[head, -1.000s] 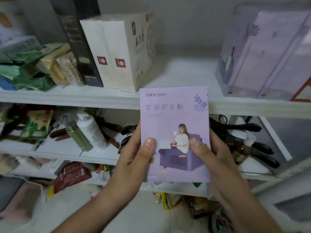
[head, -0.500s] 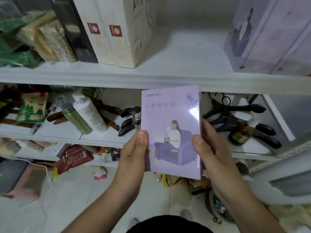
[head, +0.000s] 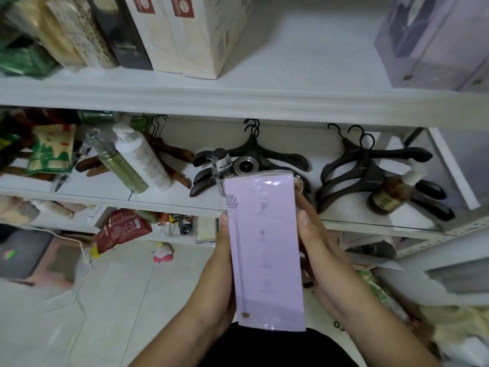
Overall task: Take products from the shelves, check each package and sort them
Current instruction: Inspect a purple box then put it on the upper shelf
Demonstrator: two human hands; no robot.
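I hold a lilac box [head: 266,250] wrapped in clear film, low in the middle of the head view, in front of the shelves. Its narrow plain side faces me, with a thin leaf-and-line drawing along its left edge. My left hand [head: 217,263] grips its left edge and my right hand [head: 317,250] grips its right edge. Larger lilac boxes [head: 428,43] of the same look stand at the right end of the upper shelf [head: 238,102].
White and cream boxes [head: 190,35], a dark box and snack bags stand at the upper shelf's left. The middle shelf holds a white pump bottle [head: 143,157], a green bottle, black hangers [head: 370,165] and a brown bottle [head: 391,192]. A red bag [head: 121,229] lies lower.
The box has turned from its picture face to its narrow side and come lower and closer to me. The view has tilted down, so the shelves sit higher in frame.
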